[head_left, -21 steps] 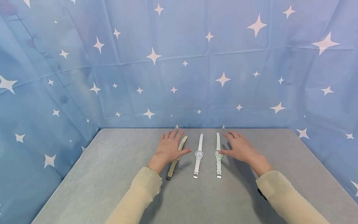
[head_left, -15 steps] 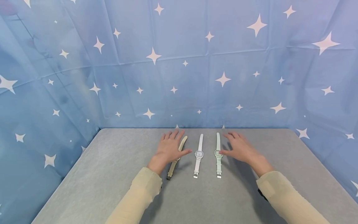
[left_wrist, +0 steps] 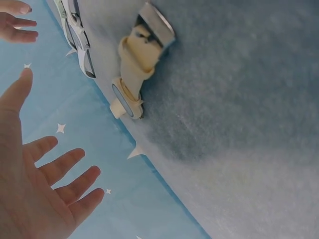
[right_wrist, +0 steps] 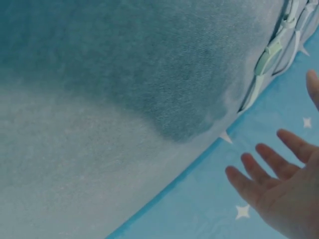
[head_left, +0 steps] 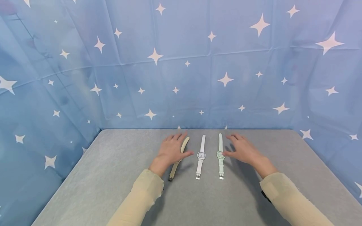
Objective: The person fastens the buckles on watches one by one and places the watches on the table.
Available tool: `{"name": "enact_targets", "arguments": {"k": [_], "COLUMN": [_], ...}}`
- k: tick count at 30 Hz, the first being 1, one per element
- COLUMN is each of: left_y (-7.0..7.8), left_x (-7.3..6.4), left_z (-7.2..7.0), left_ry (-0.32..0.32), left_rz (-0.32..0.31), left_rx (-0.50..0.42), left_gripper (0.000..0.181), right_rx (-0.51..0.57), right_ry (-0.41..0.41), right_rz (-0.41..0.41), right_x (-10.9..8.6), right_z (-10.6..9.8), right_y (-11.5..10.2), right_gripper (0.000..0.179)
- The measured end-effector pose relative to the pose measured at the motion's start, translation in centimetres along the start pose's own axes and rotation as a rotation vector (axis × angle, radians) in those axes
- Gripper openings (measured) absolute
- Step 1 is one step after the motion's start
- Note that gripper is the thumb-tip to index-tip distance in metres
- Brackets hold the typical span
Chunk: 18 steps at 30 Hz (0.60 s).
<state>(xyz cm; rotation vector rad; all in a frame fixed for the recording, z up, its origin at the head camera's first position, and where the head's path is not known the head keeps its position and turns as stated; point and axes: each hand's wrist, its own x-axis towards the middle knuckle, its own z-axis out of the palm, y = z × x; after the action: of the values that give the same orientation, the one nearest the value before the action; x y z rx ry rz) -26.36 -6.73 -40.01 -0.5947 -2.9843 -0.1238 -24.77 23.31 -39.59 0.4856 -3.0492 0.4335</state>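
Note:
Three wristwatches lie side by side on the grey table, straps stretched out away from me. The beige watch (head_left: 174,169) is leftmost and slanted, its dial partly hidden under my left hand (head_left: 171,148), which hovers over it with fingers spread. In the left wrist view, the beige watch (left_wrist: 130,84) shows its buckle, apart from the fingers. The white watch (head_left: 201,155) lies in the middle, between my hands. My right hand (head_left: 243,148), fingers spread and holding nothing, is above and beside the pale green watch (head_left: 221,163); its thumb overlaps that dial in the head view.
The grey table (head_left: 113,188) ends at a blue curtain (head_left: 198,78) with white stars, which stands behind it and along the left. A beige sleeve (head_left: 138,197) covers each forearm, and a dark band (head_left: 266,196) shows under the right cuff.

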Motion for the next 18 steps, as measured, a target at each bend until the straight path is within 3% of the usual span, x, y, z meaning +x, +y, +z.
{"name": "enact_targets", "arguments": {"k": [18], "left_y": [1.2], "left_x": [0.2], "left_z": [-0.7], "left_ry": [0.007], "left_rz": [0.028], "left_rx": [0.010], "left_gripper": [0.078], "right_rx": [0.007], "right_ry": [0.010], "right_rz": [-0.033], "right_x": [0.1], "right_z": [0.0], "right_y": [0.1], "right_gripper": [0.071]}}
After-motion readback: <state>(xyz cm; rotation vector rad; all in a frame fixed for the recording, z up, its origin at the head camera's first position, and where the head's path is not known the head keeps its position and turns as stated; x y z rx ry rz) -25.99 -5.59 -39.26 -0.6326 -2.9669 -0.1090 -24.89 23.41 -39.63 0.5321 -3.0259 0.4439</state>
